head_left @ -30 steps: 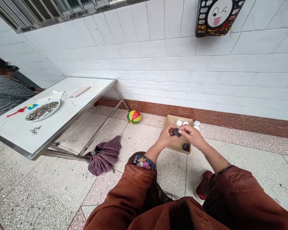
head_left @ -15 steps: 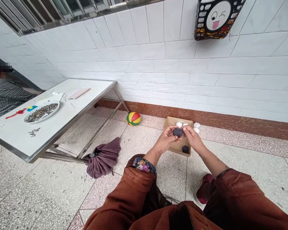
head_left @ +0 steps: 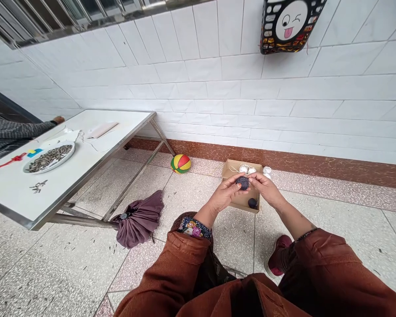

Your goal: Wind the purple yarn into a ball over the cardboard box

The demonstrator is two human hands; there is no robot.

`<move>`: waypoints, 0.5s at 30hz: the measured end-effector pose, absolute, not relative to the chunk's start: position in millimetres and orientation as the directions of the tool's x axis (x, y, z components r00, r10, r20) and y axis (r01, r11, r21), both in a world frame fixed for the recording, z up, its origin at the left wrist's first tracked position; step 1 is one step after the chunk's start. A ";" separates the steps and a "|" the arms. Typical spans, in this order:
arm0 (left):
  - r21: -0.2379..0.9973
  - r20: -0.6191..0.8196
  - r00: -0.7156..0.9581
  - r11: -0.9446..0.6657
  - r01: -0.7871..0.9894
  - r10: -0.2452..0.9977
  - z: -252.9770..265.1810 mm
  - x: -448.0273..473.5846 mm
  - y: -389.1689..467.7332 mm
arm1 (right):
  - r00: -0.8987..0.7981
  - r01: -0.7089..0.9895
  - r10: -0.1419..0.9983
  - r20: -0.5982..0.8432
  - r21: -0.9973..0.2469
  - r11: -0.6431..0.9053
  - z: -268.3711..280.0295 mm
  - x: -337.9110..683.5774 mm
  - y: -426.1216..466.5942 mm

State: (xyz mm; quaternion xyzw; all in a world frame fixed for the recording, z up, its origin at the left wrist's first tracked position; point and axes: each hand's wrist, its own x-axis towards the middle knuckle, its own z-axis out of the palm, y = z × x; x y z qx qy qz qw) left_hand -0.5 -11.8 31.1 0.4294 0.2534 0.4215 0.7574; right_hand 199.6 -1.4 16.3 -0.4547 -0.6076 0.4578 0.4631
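Note:
A dark grey ball of yarn (head_left: 242,182) is gripped between the thumb and fingers of my left hand (head_left: 225,193), above an open cardboard box (head_left: 244,203). My right hand (head_left: 265,188) pinches at the ball's right edge; any strand between its fingertips is too fine to make out. Inside the box, a second dark ball (head_left: 252,203) lies near the front right corner. White yarn balls (head_left: 243,168) sit toward the back of it, with a loose white strand. Just outside the box's right side are more white balls (head_left: 267,170), partly hidden by my right hand.
A white-topped table (head_left: 95,154) stands left, bearing a plate of seeds (head_left: 51,157). Beneath its edge is a purple gathered cloth (head_left: 140,219). A striped ball (head_left: 181,164) rests near the wall. A black basket (head_left: 288,24) hangs above. Another person's sleeve (head_left: 16,132) shows far left.
The yarn ball has turned in my hands and looks rounder from this side. My view has shifted slightly to the right. At far left, the other person's arm now reaches toward the table.

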 end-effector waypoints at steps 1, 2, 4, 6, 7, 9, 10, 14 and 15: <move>0.859 -0.023 0.542 0.294 -0.419 0.840 32.9 -0.3 -12.6 | -0.137 0.130 0.979 0.150 -0.977 0.168 16.0 200.1 -1.0; 0.855 -0.021 0.567 0.309 -0.417 0.824 34.7 0.1 -13.4 | -0.122 0.132 0.981 0.153 -0.977 0.168 15.4 199.9 -0.7; 0.847 -0.006 0.604 0.325 -0.420 0.797 37.5 1.5 -14.7 | -0.126 0.136 0.981 0.146 -0.977 0.163 13.2 197.4 -0.4; 0.844 0.007 0.614 0.324 -0.426 0.789 38.7 3.1 -14.8 | -0.149 0.146 0.979 0.143 -0.975 0.165 10.2 193.8 -0.5; 0.847 0.007 0.604 0.316 -0.427 0.797 38.4 3.8 -14.2 | -0.157 0.160 0.976 0.148 -0.972 0.173 8.5 192.2 -0.7; 0.866 -0.013 0.548 0.283 -0.412 0.837 36.0 4.6 -11.5 | -0.162 0.218 0.972 0.170 -0.955 0.203 5.3 189.9 -1.4; 0.880 -0.027 0.503 0.259 -0.399 0.864 33.9 4.6 -9.4 | -0.156 0.260 0.970 0.188 -0.939 0.224 3.9 189.2 -2.1; 0.927 -0.031 0.268 0.128 -0.352 0.963 24.2 2.8 0.1 | -0.211 0.409 0.936 0.282 -0.844 0.346 3.0 186.4 -9.0; 0.939 -0.020 0.217 0.092 -0.331 0.976 22.2 2.2 1.9 | -0.250 0.419 0.920 0.301 -0.823 0.383 4.5 185.4 -11.6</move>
